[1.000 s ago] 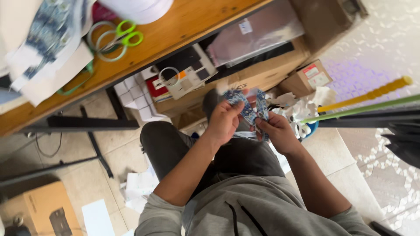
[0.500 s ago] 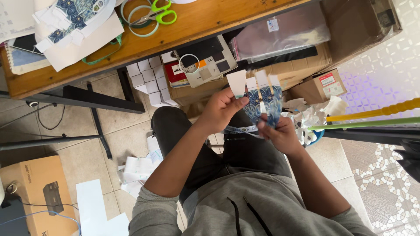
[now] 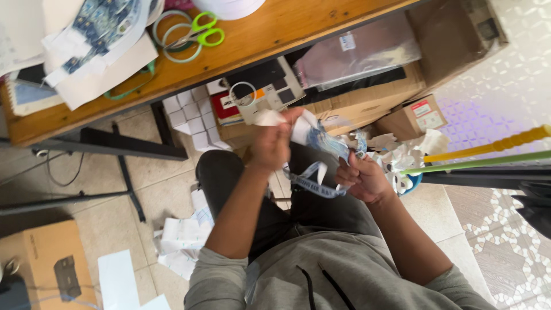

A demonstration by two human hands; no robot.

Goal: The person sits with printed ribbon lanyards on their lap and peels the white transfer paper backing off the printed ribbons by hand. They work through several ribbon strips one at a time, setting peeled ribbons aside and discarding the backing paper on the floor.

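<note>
- My left hand (image 3: 271,146) is closed around the upper end of a blue-and-white patterned paper strip (image 3: 321,138), gripping its white backing in front of my lap.
- My right hand (image 3: 363,179) is curled shut on the lower end of the same strip, which loops down between my hands over my dark trousers.
- On the floor just past my right hand, a blue bin (image 3: 411,182) is heaped with crumpled white paper scraps.
- Under the wooden table (image 3: 275,34), an open cardboard box (image 3: 367,97) holds a clear plastic bag and dark flat things.
- A small closed carton (image 3: 414,117) sits beside the box.
- On the tabletop lie green-handled scissors (image 3: 198,34) across tape rolls, near a pile of paper sheets (image 3: 94,46).
</note>
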